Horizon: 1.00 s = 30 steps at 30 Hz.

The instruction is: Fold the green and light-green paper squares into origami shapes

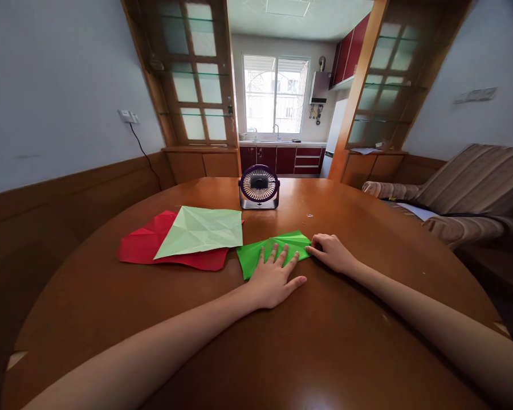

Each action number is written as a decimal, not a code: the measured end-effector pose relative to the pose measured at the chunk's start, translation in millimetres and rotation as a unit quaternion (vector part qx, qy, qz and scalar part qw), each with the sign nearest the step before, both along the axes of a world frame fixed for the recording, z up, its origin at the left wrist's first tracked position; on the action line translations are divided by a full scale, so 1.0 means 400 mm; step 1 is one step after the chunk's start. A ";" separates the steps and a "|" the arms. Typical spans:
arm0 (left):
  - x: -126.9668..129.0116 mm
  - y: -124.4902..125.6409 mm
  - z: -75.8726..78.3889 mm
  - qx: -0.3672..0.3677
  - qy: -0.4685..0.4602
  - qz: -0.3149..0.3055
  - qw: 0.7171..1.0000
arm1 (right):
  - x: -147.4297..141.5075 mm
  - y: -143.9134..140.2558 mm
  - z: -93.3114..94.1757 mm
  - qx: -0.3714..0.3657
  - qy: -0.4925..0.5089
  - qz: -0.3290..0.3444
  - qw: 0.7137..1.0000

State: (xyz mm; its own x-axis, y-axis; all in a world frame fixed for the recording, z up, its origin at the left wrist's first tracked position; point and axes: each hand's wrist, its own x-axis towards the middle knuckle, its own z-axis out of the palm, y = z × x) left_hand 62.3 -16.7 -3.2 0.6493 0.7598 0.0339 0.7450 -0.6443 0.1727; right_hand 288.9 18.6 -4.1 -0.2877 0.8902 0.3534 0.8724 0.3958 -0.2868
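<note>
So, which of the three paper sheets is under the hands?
The bright green sheet, partly folded. The left hand lies flat on it; the right hand touches its right corner. The pale green sheet and red sheet lie untouched, further left.

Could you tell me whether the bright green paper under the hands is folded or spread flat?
Folded: the bright green paper shows creases and overlapping flaps.

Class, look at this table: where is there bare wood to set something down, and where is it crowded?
Bare wood lies on the table between the forearms, left of the red paper, and right of the fan. It is crowded mid-table: pale green paper overlaps the red, and the left hand and right hand press the bright green paper.
</note>
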 end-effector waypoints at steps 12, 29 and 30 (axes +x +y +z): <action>-0.022 0.019 0.007 -0.010 0.002 -0.042 0.999 | 0.059 0.019 -0.002 -0.067 0.158 -0.025 0.985; -0.006 0.003 0.021 0.018 -0.049 0.035 0.998 | 0.078 0.019 0.012 -0.171 0.224 0.127 0.951; -0.010 0.011 0.027 0.028 -0.062 0.055 0.996 | 0.079 0.018 0.013 -0.170 0.224 0.133 0.950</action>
